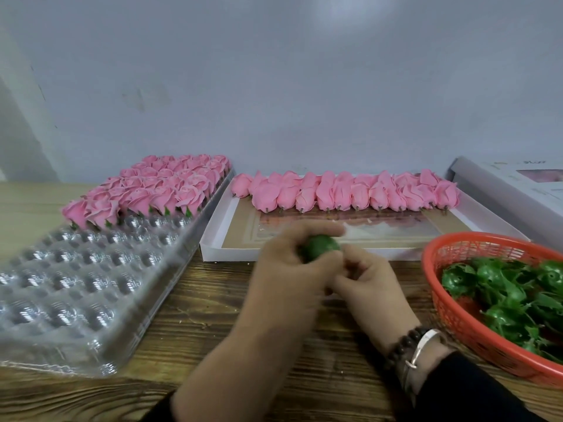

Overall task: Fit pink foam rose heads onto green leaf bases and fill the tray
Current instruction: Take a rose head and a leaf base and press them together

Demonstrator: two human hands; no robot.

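Observation:
My left hand grips a green leaf base above the wooden table, in front of the white box. My right hand meets it with fingers curled at the base's right side; whether a rose head sits inside is hidden. A clear plastic tray lies at the left; its far rows hold finished pink roses with green bases, its near cups are bare. Loose pink rose heads lie in a row along the far side of the white box.
A red mesh basket at the right holds several green leaf bases. A white carton lid lies at the far right by the grey wall. My right wrist wears a bead bracelet and a silver bangle.

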